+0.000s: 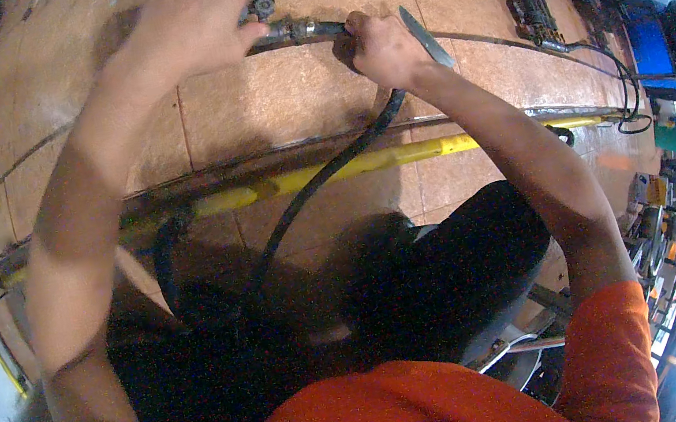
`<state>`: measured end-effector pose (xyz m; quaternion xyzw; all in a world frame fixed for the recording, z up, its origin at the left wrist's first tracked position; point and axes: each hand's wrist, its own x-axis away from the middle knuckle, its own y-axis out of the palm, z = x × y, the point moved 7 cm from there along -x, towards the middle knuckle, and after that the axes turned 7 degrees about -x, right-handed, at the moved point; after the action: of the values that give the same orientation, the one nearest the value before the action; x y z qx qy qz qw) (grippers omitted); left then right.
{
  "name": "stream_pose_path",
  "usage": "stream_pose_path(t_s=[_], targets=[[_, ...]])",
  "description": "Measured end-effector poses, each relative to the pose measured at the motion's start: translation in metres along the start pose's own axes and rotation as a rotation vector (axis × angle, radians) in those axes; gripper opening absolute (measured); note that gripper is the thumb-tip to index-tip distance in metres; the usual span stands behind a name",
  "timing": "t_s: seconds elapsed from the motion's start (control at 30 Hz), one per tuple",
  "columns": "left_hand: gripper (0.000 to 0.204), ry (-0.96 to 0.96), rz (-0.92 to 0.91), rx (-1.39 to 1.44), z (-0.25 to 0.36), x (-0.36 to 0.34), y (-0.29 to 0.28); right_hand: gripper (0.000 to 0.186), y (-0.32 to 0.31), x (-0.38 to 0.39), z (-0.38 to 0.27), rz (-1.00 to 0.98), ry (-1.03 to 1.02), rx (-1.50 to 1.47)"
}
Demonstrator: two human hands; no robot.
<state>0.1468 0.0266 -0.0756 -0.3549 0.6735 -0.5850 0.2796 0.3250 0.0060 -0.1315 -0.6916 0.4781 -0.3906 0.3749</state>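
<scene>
My right hand (pixel 392 50) is closed around the end of a black hose (pixel 323 175), next to a metal clamp (pixel 311 28). From that hand the hose runs down toward my legs. A flat, tapered grey-green blade-like piece (pixel 422 34) sticks out beside the right hand; whether I hold it too is hidden. My left hand (pixel 191 25) curls at a dark metal fitting (pixel 262 2), thumb near where the hose joins it. The left fingertips are partly hidden and slightly blurred.
A yellow pipe (pixel 288 182) crosses in front of me along the tan tiled surface (pixel 251 118). At the upper right stands a dark burner assembly (pixel 531 0) with a blue-violet glow and a thin black hose (pixel 624 78). Shelving with assorted items (pixel 673 235) is at the right.
</scene>
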Motion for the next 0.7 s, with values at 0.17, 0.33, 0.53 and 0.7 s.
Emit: stream_pose_path(t_s=[0.17,0.33,0.53,0.7], targets=[[0.046,0.215,0.476,0.094,0.018,-0.010,0.058,0.024,0.009,-0.008,0.011,0.055,-0.030,0.024],[0.040,0.170,0.491,0.142,0.030,-0.020,0.062,0.022,0.008,-0.009,0.015,0.096,-0.084,0.055],[0.030,0.189,0.639,0.177,0.042,-0.024,0.069,0.029,0.015,-0.008,0.023,0.060,-0.045,0.183],[0.023,0.238,0.630,0.216,0.037,-0.023,0.064,0.029,0.017,-0.002,0.019,0.115,-0.075,0.212]])
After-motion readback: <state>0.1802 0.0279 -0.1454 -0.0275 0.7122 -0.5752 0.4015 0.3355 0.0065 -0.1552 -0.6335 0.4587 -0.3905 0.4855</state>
